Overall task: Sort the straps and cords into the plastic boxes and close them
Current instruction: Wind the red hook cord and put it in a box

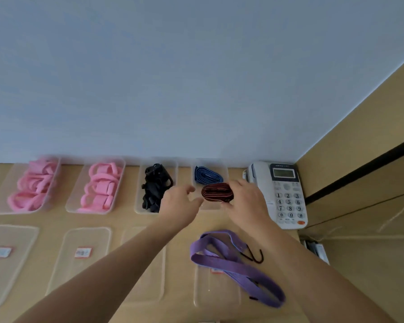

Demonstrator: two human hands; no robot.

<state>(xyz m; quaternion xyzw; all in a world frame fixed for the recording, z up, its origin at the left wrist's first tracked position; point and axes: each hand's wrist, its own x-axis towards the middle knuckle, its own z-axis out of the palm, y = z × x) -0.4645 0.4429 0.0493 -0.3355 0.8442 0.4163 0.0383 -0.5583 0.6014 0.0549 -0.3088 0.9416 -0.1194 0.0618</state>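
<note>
Right hand (245, 199) holds red-black strap (216, 191) over far-right box (210, 206), beside blue strap (207, 174); left hand (180, 199) open, just left; purple strap (233, 264) lies near on table (177, 308).

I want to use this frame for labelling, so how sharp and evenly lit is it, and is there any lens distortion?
Head view: light is soft and even, without hard shadows or glare; wide-angle distortion bends the table edge and stretches both forearms; the far-left pink strap box is motion-smeared and soft, while the telephone keypad digits stay legible.
</note>
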